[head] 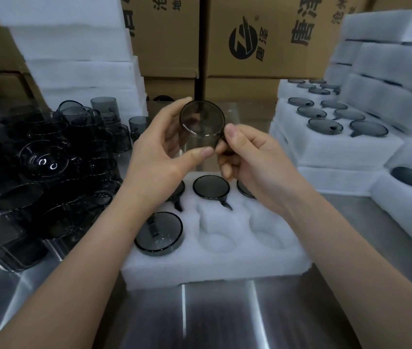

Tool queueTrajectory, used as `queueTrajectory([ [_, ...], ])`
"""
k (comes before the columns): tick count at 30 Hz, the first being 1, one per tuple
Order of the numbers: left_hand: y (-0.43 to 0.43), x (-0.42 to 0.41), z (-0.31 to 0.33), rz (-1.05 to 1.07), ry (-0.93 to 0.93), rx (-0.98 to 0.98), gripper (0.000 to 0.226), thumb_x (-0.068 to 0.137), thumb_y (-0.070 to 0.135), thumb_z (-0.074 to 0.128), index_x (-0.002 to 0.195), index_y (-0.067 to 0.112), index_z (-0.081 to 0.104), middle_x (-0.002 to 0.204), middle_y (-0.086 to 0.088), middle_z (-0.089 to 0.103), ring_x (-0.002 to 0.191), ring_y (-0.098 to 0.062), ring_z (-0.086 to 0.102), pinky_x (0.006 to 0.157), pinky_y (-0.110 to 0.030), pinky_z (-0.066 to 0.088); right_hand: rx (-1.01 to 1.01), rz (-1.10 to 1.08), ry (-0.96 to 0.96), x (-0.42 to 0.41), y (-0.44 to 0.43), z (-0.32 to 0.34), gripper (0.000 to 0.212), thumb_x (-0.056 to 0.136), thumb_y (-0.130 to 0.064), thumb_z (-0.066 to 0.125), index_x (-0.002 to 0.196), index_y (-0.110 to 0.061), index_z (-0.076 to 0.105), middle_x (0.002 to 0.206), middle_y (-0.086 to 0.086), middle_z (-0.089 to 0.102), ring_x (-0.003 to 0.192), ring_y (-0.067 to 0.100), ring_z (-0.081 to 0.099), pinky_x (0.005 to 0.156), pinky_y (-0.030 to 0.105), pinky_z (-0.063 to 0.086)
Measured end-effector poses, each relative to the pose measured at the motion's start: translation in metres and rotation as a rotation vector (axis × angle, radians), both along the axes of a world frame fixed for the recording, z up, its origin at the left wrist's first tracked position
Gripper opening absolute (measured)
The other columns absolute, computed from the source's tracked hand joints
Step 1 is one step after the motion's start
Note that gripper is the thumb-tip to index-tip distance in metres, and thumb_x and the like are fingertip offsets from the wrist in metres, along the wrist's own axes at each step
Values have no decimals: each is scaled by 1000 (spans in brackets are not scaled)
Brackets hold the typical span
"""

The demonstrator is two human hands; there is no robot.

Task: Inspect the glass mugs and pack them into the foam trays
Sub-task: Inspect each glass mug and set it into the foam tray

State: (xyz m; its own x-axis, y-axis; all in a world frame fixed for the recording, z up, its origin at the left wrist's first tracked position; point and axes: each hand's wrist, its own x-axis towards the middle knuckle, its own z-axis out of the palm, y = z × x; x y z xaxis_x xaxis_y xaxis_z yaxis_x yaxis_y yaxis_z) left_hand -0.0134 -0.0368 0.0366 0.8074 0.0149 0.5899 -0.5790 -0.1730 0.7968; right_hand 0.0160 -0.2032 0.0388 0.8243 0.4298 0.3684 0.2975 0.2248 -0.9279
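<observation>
A smoky grey glass mug [202, 124] is held up in front of me with its round base facing the camera. My left hand [159, 149] wraps around its body, thumb underneath. My right hand [247, 157] pinches the mug's handle side. Below them a white foam tray [215, 258] lies on the steel table. Several mugs sit upside down in its pockets, one at the front left [159, 233] and one at the back middle [211, 187]. Two front pockets hold nothing.
A heap of loose grey glass mugs [49, 167] covers the table on the left. Filled foam trays [331, 127] are stacked on the right, blank foam blocks [79, 46] at the back left. Cardboard boxes [263, 39] stand behind. The steel table [215, 316] shows near me.
</observation>
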Motion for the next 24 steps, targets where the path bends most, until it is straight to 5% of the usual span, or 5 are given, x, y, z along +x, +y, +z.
queueTrajectory([
  [5,0,-2,5,-5,67,-16,41,83,20,65,121,7,58,114,0,68,109,-8,64,93,-23,50,57,81,-23,-2,-3,1,30,94,-23,49,81,-24,76,70,-1,61,57,13,54,58,24,48],
  [11,-1,-3,7,-75,300,-101,47,86,48,60,114,12,64,108,-8,72,99,-19,71,90,-34,56,42,3,-127,-5,-3,4,22,92,-10,55,96,-20,74,68,-4,60,53,13,56,57,24,50],
  [19,-6,-6,8,-85,299,-65,48,81,38,59,117,6,62,110,-10,71,98,-21,71,91,-36,56,11,-78,-63,-2,-4,4,32,94,-35,52,70,-26,71,53,-6,45,47,13,41,52,19,37],
  [24,-6,-7,7,-22,186,8,48,73,30,75,116,11,63,109,-1,70,103,-10,67,84,-20,53,-67,-114,5,-2,-5,6,48,93,-50,49,54,-25,61,48,-8,38,50,13,40,59,24,34],
])
